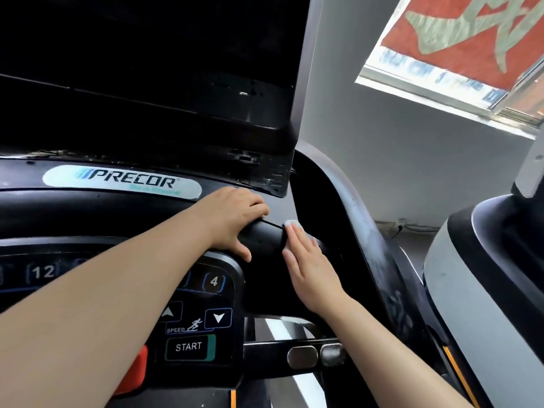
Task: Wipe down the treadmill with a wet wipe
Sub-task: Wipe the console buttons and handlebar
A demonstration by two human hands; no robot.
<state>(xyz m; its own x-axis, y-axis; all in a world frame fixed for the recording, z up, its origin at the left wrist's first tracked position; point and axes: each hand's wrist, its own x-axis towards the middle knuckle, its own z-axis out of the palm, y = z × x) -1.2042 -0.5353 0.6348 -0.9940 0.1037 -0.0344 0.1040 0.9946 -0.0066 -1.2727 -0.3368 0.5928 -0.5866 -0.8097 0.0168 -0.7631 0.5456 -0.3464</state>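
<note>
The black treadmill console (123,210) fills the view, with a white PRECOR label near its top. My left hand (234,220) grips the console's rounded black bar, fingers curled over its top and thumb underneath. Just to its right, my right hand (309,266) lies flat with straight fingers on the same bar. It presses a white wet wipe (293,224) against the surface. Only the wipe's far edge shows beyond my fingertips; the rest is hidden under the hand.
A dark screen (147,69) rises above the console. Below my arms is the button panel with a START key (190,346) and speed arrows. Two metal grip sensors (316,355) sit lower right. A neighbouring grey machine (482,278) stands at the right, under a window (459,45).
</note>
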